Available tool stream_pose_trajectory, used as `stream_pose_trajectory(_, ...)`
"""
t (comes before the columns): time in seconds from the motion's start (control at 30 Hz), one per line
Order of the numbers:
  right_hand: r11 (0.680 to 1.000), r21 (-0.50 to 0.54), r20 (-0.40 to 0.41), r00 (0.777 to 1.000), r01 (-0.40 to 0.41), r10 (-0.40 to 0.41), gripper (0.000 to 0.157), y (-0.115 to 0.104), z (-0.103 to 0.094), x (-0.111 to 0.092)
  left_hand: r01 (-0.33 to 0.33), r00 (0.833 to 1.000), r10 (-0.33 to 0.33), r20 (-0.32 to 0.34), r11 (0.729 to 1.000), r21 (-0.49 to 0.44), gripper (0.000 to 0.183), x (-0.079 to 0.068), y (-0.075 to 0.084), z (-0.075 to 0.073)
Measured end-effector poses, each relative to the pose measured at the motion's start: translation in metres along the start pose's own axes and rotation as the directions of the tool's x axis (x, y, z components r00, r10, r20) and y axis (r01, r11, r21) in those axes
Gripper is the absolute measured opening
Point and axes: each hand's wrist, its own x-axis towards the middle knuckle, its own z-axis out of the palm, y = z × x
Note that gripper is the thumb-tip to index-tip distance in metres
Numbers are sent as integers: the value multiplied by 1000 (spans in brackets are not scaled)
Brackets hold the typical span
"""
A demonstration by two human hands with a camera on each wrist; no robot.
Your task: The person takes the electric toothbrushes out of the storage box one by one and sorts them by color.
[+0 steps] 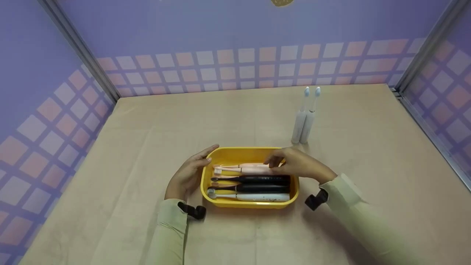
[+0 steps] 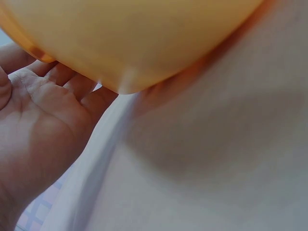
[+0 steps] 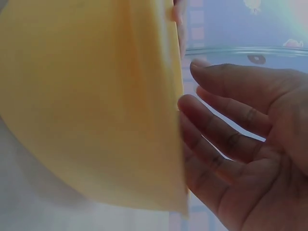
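While my left hand (image 1: 183, 178) holds the short left end of a yellow tub (image 1: 252, 205), thumb at the rim and fingers along the outer wall, my right hand (image 1: 298, 164) hangs over the far right corner, fingers loosely bent and parted from the thumb, gripping nothing that I can see.

Tub, 1: smooth, plastic-looking, oblong with rounded corners; glossy rim; outer wall curved. Placed before me on beige cloth (image 1: 176, 121), matt and faintly creased.

Contents, toothbrushes, 5 counted, laid lengthwise side by side, heads to the left. Far side: 2 pink toothbrushes (image 1: 254, 170), pale, slim, their handle ends partly hidden by my right hand. Middle: 2 black toothbrushes (image 1: 262, 188), dark from handle to neck, small light marks along 1 handle. Nearest me: 1 white toothbrush (image 1: 262, 197), pale bristles, rounded handle. Tan slivers beside the black necks, too small to identify.

Beyond the tub, to the right: 2 white toothbrushes (image 1: 302, 123), slim, matching, set close together, bluish heads toward the wall.

Surround: purple wall (image 1: 220, 25) printed with pink and white squares; grey metal posts (image 1: 79, 44) at the corners.

Worn: pale green sleeves (image 1: 170, 232); 1 black device (image 1: 317, 199) at each wrist.
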Motion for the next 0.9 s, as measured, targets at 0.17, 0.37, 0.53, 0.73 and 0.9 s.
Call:
stream_pose_trajectory(0.17,999,20,56,998,31,-33,22,2,6,4,-6,1000,6,11,1000,-1,57,0,0,0)
stream_pose_trajectory(0.37,998,47,99,994,38,-43,23,6,10,7,10,1000,-11,-18,1000,-17,55,-1,1,1)
stream_pose_trajectory(0.53,997,57,100,994,43,-48,22,10,11,7,5,1000,-6,-28,1000,-30,54,-1,2,1)
stream_pose_trajectory(0.73,997,64,113,993,37,-44,22,13,14,7,-2,999,1,-34,1000,-31,52,-1,1,1)
stream_pose_trajectory(0.9,999,28,129,991,36,-40,23,13,16,6,0,1000,0,-29,999,-34,51,0,1,1)
